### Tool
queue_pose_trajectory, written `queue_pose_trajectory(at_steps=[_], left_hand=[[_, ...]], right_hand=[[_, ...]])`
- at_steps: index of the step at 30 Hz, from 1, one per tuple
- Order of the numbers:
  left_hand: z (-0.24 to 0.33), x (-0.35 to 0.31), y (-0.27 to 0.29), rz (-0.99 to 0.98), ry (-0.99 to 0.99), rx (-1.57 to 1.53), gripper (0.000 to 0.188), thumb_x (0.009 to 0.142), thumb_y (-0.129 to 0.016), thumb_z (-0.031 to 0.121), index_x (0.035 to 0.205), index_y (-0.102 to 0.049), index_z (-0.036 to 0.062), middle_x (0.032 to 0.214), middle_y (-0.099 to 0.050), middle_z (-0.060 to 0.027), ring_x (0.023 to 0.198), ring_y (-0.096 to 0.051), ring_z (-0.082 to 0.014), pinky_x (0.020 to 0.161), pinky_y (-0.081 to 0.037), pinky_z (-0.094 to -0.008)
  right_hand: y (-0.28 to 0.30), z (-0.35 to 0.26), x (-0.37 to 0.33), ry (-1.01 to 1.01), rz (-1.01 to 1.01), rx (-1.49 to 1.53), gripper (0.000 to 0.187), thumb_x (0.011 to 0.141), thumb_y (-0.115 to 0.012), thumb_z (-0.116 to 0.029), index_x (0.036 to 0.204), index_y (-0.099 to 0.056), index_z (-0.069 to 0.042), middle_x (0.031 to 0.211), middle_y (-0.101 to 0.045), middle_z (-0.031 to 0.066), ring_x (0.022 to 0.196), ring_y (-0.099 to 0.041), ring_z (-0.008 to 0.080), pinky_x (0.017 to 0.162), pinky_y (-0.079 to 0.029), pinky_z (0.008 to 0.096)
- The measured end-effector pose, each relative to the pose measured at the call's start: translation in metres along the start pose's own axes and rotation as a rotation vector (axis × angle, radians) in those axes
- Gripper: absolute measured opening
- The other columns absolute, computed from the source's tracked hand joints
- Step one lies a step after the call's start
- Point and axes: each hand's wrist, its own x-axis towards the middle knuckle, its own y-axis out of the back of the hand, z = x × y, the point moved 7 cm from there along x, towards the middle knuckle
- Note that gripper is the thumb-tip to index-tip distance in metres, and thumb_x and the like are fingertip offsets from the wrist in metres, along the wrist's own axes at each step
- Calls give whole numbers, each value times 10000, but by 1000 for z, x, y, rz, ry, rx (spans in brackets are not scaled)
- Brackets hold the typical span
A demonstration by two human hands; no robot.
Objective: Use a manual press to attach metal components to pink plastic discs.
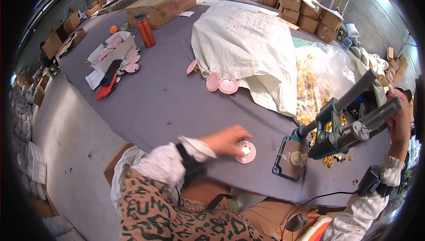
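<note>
My left hand (227, 140) reaches over the table with its fingers stretched and apart. Its fingertips are at the edge of a round pink disc (250, 157), which has a small white piece (245, 151) at its middle. To the right stands a green hand press (326, 135) with a flat base frame, a pale round die and a thick spring. Beyond the spring, my right hand (401, 116) is closed around the press lever, its fingers partly hidden by the press.
A white woven sack (248, 42) covers the table's far middle, with pink discs (228, 86) at its edge. Gold pieces (305, 90) fill a clear bag beside it. An orange bottle (145, 31), a cardboard box (164, 6) and a black phone-like object (110, 72) lie farther left.
</note>
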Motion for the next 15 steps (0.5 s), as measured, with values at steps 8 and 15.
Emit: queue_pose_trajectory(at_steps=[8, 15], left_hand=[[-154, 16, 218, 885, 453, 1033, 339, 770, -626, 31, 1095, -668, 120, 1118, -625, -184, 1022, -586, -368, 920, -469, -445], [-184, -39, 235, 1129, 585, 611, 435, 663, -788, 155, 1058, -642, 42, 996, -663, -151, 907, -643, -322, 829, -512, -399]], right_hand=[[23, -13, -11, 72, 112, -92, 232, 926, -599, -300, 1014, -642, -90, 633, -468, -84, 422, -374, -19, 343, -233, 158], [8, -3, 6, -31, -40, 14, 233, 916, -618, -298, 1021, -663, -95, 717, -549, -77, 520, -450, -12, 414, -289, 148]])
